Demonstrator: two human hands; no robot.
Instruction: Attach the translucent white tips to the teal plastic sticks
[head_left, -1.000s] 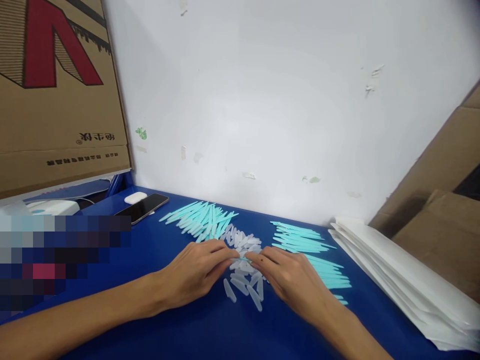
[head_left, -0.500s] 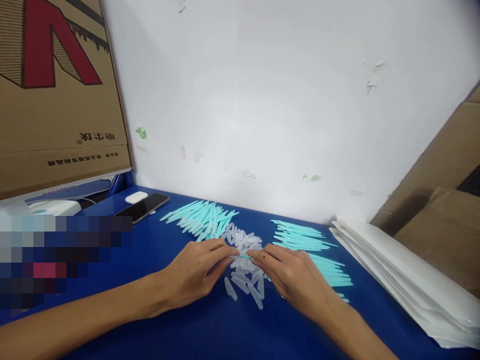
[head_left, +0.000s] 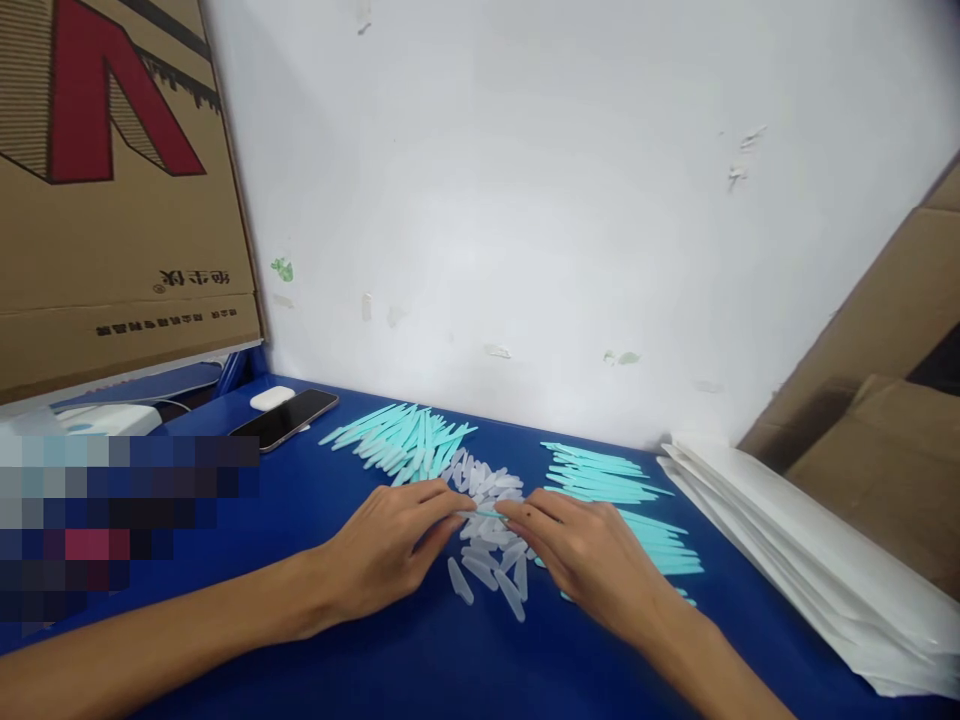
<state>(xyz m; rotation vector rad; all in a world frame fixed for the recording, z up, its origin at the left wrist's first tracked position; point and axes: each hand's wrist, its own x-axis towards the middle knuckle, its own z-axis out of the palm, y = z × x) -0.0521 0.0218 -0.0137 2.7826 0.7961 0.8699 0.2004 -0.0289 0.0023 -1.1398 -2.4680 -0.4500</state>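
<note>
My left hand (head_left: 401,530) and my right hand (head_left: 574,540) meet over a pile of frosted, translucent caps (head_left: 484,568). Between their fingertips runs a thin turquoise stick (head_left: 487,513). My right hand pinches its right end; my left fingers are closed at its left end, where a pale piece like a cap partly shows. Behind my left hand lies a heap of turquoise sticks (head_left: 409,440), some with pale ends. More turquoise sticks (head_left: 600,472) lie in rows behind and beside my right hand, which hides part of them.
A phone (head_left: 289,418) and a small white case (head_left: 272,399) lie at the back left of the blue table (head_left: 360,660). White paper sheets or bags (head_left: 795,560) are stacked on the right. Cardboard (head_left: 127,230) stands at the left, with more at the right, and a white wall behind.
</note>
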